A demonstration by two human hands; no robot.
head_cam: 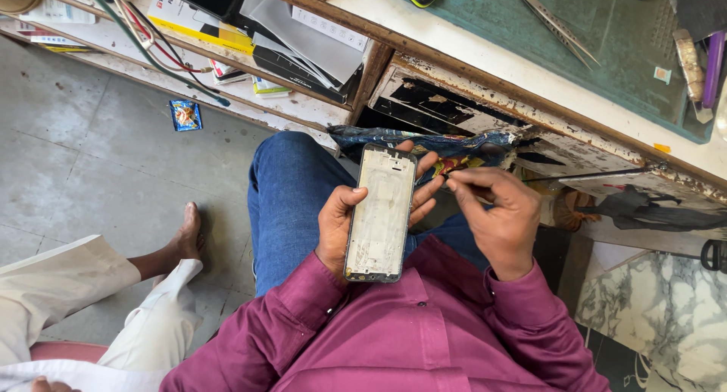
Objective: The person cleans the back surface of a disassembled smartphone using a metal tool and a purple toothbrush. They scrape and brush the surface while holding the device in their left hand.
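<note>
My left hand (pixel 342 218) grips a phone frame (pixel 381 212) with its screen removed, a pale inner plate showing, held upright over my lap. My right hand (pixel 492 210) is just right of the frame, fingers pinched shut on a thin dark tool (pixel 587 176) whose shaft runs off to the right while its tip points toward the frame's upper right edge. I sit in blue jeans and a maroon shirt.
A worn wooden workbench (pixel 530 81) with a green mat (pixel 606 36), tweezers (pixel 556 24) and small tools spans the top. Shelves hold papers and wires (pixel 151 28). A crumpled blue bag (pixel 424 142) lies under the bench. Another person's bare foot (pixel 188 233) and white clothing are at left.
</note>
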